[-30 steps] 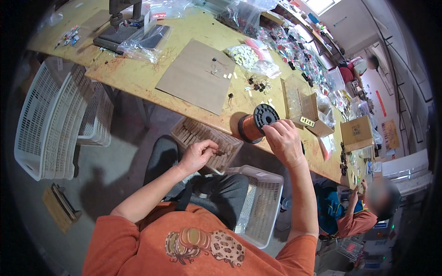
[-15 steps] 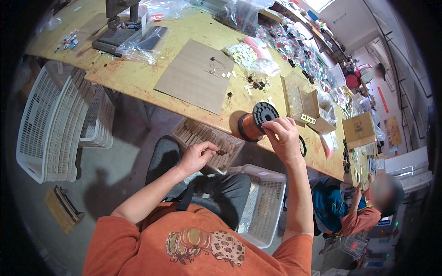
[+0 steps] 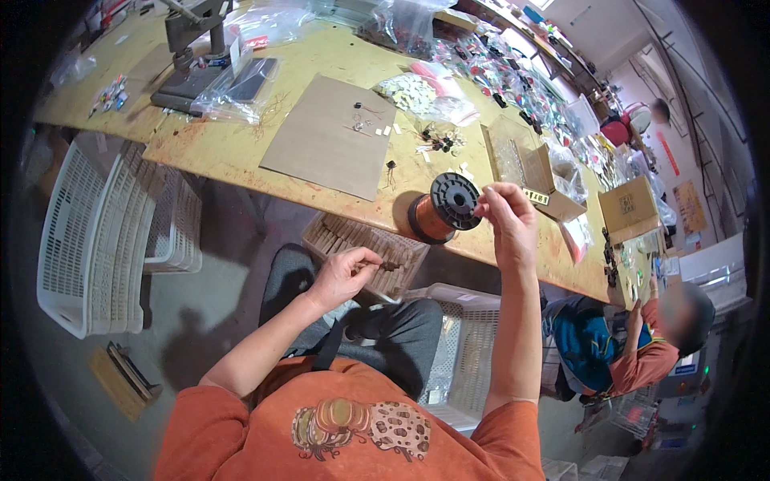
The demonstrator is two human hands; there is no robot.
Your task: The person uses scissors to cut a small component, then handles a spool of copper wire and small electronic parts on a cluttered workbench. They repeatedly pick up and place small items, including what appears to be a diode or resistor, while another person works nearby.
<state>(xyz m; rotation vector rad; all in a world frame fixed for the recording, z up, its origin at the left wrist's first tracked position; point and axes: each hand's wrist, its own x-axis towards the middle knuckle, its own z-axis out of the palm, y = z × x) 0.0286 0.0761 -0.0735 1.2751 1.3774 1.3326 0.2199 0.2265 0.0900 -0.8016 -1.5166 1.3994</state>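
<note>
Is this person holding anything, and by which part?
The left hand seems to pinch a small brown piece by one end. The right hand, beside the wire spool: can't tell.

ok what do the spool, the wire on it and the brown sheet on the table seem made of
Spool: probably black moulded plastic, low sheen, going by the slotted flange.
Wire: looks like copper, from its reddish-orange colour; any coating is too fine to tell.
Brown sheet: likely cardboard or thick paper, matt, with an even tan face.

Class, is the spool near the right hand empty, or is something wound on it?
Wound: reddish-brown wire shows around the spool, between its black end discs.
</note>
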